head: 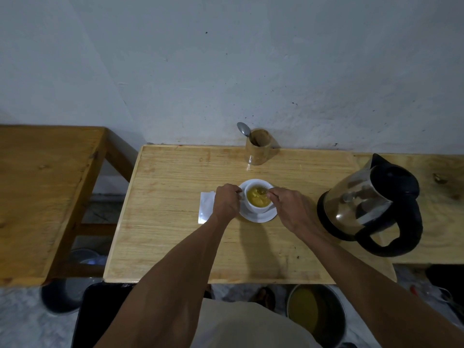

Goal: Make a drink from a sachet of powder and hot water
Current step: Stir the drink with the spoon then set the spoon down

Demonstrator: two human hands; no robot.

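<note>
A: Nearest item, please.

B: Item 1, a dark round pot (316, 314) on the floor below the worktop (175, 234) edge, holding something yellowish. Not part of the drink.

A: On the worktop itself?

B: Item 2, left hand (226, 203), its grip closed at the left side of the cup (258, 199), apparently on the handle; the handle itself was hidden. Item 3, right hand (291, 209), fingers pinched together on a thin stirrer dipping into the cup. Too blurred to say whether it was a spoon.

A: And the cup?

B: Item 4, white cup, upright on a white saucer (258, 217), mid-worktop between both hands. Contents yellow and swirling, so I judged the powder and water in, and stirring under way. Likely ceramic: stiff, breakable, hot through the wall, liquid ready to slop. Best taken by the handle or lifted with the saucer, kept level.

A: Beside it?

B: Item 5, white sachet (206, 207), flat, just left of the saucer, partly under the left hand. Light and limp. Item 6, kettle (369, 204), right, well apart from the cup, black handle toward the viewer; presumably heavy and hot, so handle only.

A: Farthest?

B: Item 7, wooden holder (258, 149) at the wall, one spoon (243, 128) standing in it.
</note>
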